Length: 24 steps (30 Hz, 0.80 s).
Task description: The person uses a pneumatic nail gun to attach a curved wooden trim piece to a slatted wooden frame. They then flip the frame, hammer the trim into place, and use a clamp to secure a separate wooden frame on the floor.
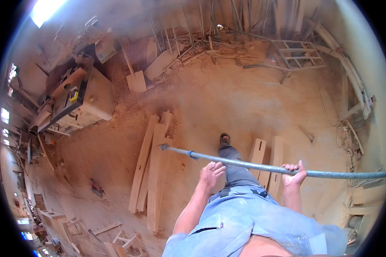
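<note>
The right hand (294, 173) had its fingers curled tight around a long blue-grey hose (244, 163); the left hand (211, 172) hung open just under it, fingers apart. The nozzle end (163, 146) reached over planks (152, 171) on the sawdust floor (227, 103). A second grip nearer the nozzle would probably steady it.

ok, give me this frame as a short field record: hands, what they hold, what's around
setting: sawdust-covered workshop floor, seen from above
right hand: gripping a long grey-blue hose that runs across the view
left hand: open, fingers spread, just below the hose, contact unclear
hose tip: above the stacked planks
foot: forward on the floor, in a sandal
other wood: two notched boards by the right leg
machine: upper left, dusty
shovel: lying beside the machine
</note>
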{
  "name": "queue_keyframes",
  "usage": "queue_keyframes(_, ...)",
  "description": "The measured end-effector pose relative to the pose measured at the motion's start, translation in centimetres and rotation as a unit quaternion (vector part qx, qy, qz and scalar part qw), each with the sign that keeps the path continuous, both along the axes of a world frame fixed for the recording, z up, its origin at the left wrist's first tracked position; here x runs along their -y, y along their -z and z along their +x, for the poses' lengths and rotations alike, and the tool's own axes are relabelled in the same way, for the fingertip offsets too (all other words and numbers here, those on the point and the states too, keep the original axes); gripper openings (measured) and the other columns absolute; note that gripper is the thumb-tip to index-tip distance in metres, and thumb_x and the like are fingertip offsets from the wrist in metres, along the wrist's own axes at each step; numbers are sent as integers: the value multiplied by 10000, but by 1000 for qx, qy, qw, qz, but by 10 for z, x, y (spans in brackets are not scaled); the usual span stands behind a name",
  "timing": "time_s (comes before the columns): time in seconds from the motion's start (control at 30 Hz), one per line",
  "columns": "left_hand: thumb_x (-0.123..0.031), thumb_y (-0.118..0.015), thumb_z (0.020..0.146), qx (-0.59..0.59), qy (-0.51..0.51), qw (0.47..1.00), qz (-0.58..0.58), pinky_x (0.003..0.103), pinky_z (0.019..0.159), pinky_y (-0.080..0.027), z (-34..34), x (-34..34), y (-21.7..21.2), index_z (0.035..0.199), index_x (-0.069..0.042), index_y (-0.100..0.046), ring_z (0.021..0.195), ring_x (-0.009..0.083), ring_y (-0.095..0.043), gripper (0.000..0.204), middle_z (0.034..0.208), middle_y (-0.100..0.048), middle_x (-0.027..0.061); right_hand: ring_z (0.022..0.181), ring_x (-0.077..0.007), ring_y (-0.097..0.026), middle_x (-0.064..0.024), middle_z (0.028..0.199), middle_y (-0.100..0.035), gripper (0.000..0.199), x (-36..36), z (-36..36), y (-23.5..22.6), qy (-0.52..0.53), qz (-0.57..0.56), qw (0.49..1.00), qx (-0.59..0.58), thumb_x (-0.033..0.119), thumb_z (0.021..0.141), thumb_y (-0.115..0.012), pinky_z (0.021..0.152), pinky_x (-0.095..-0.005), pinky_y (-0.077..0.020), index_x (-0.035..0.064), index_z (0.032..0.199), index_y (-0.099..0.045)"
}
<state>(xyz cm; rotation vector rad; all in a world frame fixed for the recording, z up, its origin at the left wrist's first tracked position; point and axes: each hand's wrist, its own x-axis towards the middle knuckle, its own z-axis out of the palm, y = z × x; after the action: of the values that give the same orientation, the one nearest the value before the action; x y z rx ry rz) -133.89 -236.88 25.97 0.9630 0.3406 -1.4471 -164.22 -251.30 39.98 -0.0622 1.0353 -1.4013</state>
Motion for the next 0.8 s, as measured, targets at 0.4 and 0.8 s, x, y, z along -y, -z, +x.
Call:
queue_keyframes(0.4,-62,-541,817,219,-69,856,463,365,448,-415,226,-42,51,846,-67,-587,551,198,-564,54,646,-571,88,563,-211,-397,-42,538,-400,410,364,150,-97,10,-191,980,-44,270,894,-599,741,-420,-427,118,575,-392)
queue_keyframes(0.8,-249,-615,810,423,447,733,290,447,788,-511,267,146,119,970,-2,-653,947,321,-646,297,1031,-668,217,607,-200,-422,-32,561,-391,294,642,368,-95,-86,-331,938,-56,142,877,-481,797,-413,-398,135,605,-369)
